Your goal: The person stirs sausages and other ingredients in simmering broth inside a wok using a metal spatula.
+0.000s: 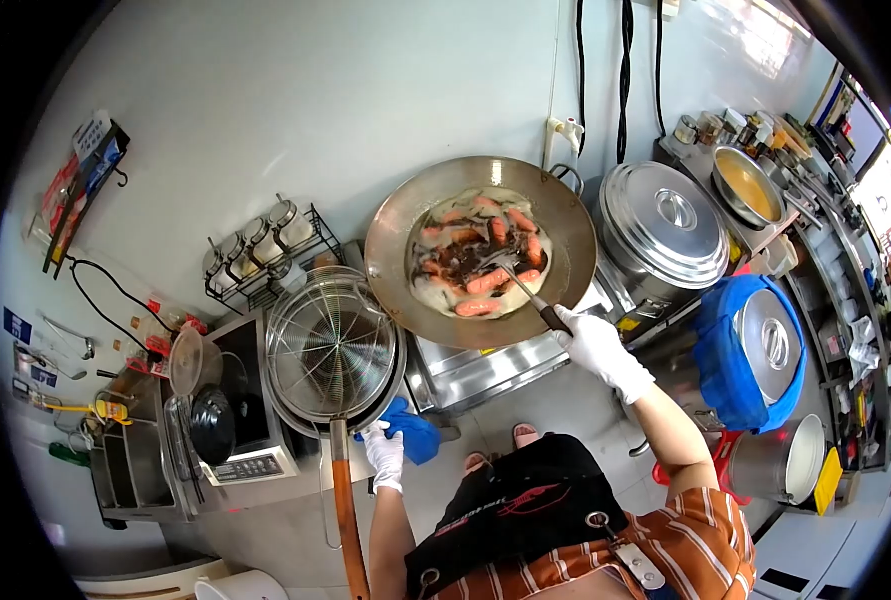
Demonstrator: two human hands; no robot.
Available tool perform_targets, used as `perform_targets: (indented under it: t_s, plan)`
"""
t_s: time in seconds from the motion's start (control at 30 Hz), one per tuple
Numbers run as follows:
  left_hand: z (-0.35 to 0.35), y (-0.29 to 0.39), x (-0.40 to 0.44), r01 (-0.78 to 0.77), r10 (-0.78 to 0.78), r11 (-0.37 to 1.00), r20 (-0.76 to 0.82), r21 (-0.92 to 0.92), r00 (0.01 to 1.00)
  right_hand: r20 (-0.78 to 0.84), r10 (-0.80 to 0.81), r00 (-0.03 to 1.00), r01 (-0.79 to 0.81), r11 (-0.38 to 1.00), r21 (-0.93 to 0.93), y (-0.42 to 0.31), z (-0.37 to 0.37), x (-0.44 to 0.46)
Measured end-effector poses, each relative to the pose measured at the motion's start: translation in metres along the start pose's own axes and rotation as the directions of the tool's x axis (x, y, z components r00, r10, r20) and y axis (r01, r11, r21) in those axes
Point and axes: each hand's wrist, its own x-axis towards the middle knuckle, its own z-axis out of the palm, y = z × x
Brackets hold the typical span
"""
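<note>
My right hand, in a white glove, is closed around the dark handle of a metal spatula. The spatula's head rests among several sausages in bubbling, foamy oil. They lie in a wide steel wok on the stove. My left hand, also in a white glove, is low beside a pot, its fingers bent on a blue cloth. Just left of that hand, a round wire strainer with a long wooden handle lies across the pot's top.
Right of the wok stand a large lidded pot, another lidded pot wrapped in blue, and a steel bowl of yellow liquid. At left are a jar rack, an induction cooker and a sink. Cables hang on the wall.
</note>
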Motion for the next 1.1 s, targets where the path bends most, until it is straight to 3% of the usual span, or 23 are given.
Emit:
perform_targets:
  t_s: [0.07, 0.1, 0.13, 0.2, 0.23, 0.3, 0.4, 0.47, 0.5, 0.67, 0.7, 0.87, 0.97, 1.0, 1.07, 1.1]
  plan:
    - [0.001, -0.001, 0.0, -0.068, 0.069, 0.997, -0.031, 0.041, 0.997, -0.113, 0.006, 0.994, 0.007, 0.993, 0.115, 0.008, -0.009, -0.003]
    - [-0.001, 0.004, 0.0, -0.069, 0.07, 0.997, -0.031, 0.041, 0.997, -0.283, 0.047, 0.958, 0.011, 0.979, 0.202, 0.019, -0.002, -0.002]
    - [-0.005, 0.013, -0.001, -0.045, 0.047, 0.996, -0.021, 0.075, 0.999, -0.351, 0.146, 0.925, -0.022, 0.943, 0.333, 0.031, 0.002, 0.0]
    - [-0.012, 0.029, -0.003, -0.023, 0.025, 0.994, -0.011, 0.109, 1.0, -0.461, 0.292, 0.838, -0.015, 0.857, 0.515, 0.055, 0.017, -0.001]
    - [-0.014, 0.032, -0.004, -0.005, 0.005, 0.994, 0.002, 0.112, 1.0, -0.463, 0.291, 0.837, -0.013, 0.857, 0.515, 0.07, 0.027, -0.002]
    - [-0.015, 0.034, -0.003, 0.009, -0.01, 0.993, 0.011, 0.114, 1.0, -0.399, 0.447, 0.8, -0.144, 0.79, 0.596, 0.101, 0.054, -0.005]
    - [-0.01, 0.024, -0.003, 0.022, -0.023, 0.995, 0.004, 0.098, 1.0, -0.091, 0.545, 0.833, -0.23, 0.492, 0.839, 0.117, 0.094, -0.011]
    - [-0.014, 0.031, -0.003, 0.022, -0.025, 0.99, 0.022, 0.14, 0.999, 0.194, 0.563, 0.803, -0.415, 0.296, 0.86, 0.144, 0.143, -0.007]
    - [-0.013, 0.03, -0.003, 0.023, -0.026, 0.99, 0.02, 0.14, 0.999, 0.286, 0.588, 0.757, -0.532, 0.3, 0.792, 0.132, 0.141, -0.009]
    - [-0.012, 0.029, -0.002, 0.008, -0.01, 0.986, 0.009, 0.167, 1.0, 0.529, 0.564, 0.634, -0.738, 0.24, 0.631, 0.15, 0.227, 0.004]
    - [-0.012, 0.031, -0.002, 0.007, -0.009, 0.986, 0.008, 0.169, 1.0, 0.571, 0.552, 0.608, -0.77, 0.238, 0.592, 0.136, 0.212, 0.003]
    - [-0.012, 0.035, -0.003, 0.045, -0.045, 0.992, -0.002, 0.12, 0.999, 0.6, 0.484, 0.637, -0.741, 0.17, 0.649, 0.128, 0.215, 0.015]
    - [-0.012, 0.036, -0.003, 0.036, -0.035, 0.987, -0.006, 0.157, 0.999, 0.549, 0.526, 0.649, -0.657, 0.024, 0.753, 0.119, 0.207, 0.023]
    - [-0.01, 0.032, -0.001, 0.03, -0.031, 0.987, 0.0, 0.159, 1.0, 0.511, 0.471, 0.719, -0.596, 0.039, 0.802, 0.135, 0.213, 0.023]
    - [-0.004, 0.017, 0.002, 0.046, -0.047, 0.993, 0.007, 0.109, 0.999, 0.58, 0.468, 0.666, -0.562, -0.197, 0.804, 0.109, 0.181, 0.025]
    - [-0.005, 0.018, 0.002, 0.002, -0.001, 0.989, -0.006, 0.147, 1.0, 0.553, 0.497, 0.669, -0.59, -0.098, 0.801, 0.156, 0.234, 0.044]
